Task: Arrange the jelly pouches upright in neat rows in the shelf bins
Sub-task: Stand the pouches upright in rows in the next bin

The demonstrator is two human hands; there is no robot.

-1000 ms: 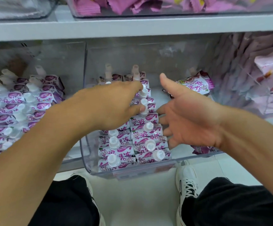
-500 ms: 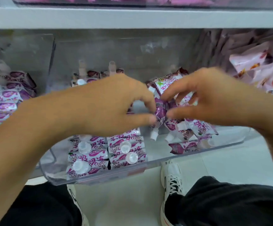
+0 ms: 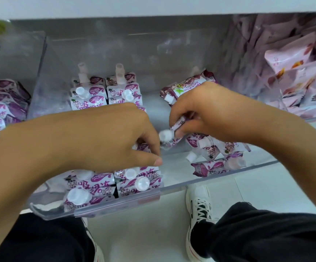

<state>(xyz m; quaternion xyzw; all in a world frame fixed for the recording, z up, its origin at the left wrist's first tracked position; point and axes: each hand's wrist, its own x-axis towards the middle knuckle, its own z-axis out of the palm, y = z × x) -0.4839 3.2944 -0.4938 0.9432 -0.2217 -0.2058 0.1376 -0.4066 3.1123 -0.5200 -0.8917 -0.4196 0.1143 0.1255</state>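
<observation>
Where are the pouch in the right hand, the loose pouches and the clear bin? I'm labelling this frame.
held pouch (image 3: 179, 123), head view: printed body between the fingers.
loose pouches (image 3: 213, 148), head view: body of a fallen one.
clear bin (image 3: 174, 189), head view: front rim.

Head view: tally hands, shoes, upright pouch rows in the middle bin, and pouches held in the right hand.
Hands: 2, left hand, right hand
Shoes: 2
Upright pouch rows: 2
Held pouch: 1
Total: 7

Pale pink snack bags (image 3: 293, 59) filled the neighbouring bin at right; white sneakers (image 3: 198, 210) and black trousers (image 3: 263, 233) showed below.
</observation>
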